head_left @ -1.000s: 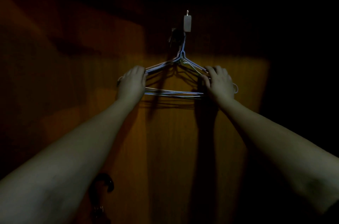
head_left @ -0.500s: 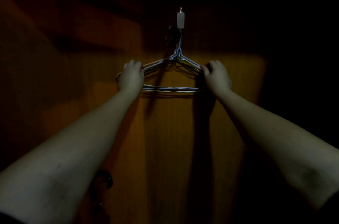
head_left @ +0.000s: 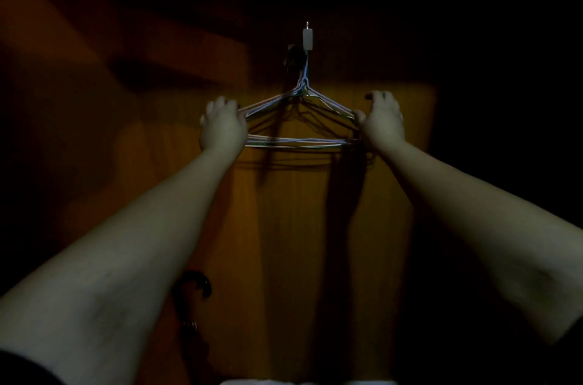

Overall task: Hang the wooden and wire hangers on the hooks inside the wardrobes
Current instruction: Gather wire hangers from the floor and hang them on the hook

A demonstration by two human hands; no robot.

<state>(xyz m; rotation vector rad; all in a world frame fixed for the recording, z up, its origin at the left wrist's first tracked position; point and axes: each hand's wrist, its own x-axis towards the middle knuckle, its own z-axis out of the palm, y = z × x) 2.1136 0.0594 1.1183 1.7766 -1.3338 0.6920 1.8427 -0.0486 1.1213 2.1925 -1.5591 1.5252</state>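
A bundle of several thin wire hangers (head_left: 296,141) hangs by its necks from a small pale hook (head_left: 307,39) on the dim wooden back wall of the wardrobe (head_left: 299,227). My left hand (head_left: 222,126) grips the bundle's left end, fingers curled over the wires. My right hand (head_left: 383,122) holds the right end, thumb against the wire corner and fingers curled above it. Both arms reach up and forward. The hanger ends are hidden behind my hands.
A dark curved handle, like an umbrella's (head_left: 192,287), stands low at the left of the wardrobe wall. Most of the wardrobe interior is in deep shadow; only the central panel is lit.
The view shifted slightly and my hands moved a little apart along the hangers; the bundle stays on the hook and the wires look more spread out.
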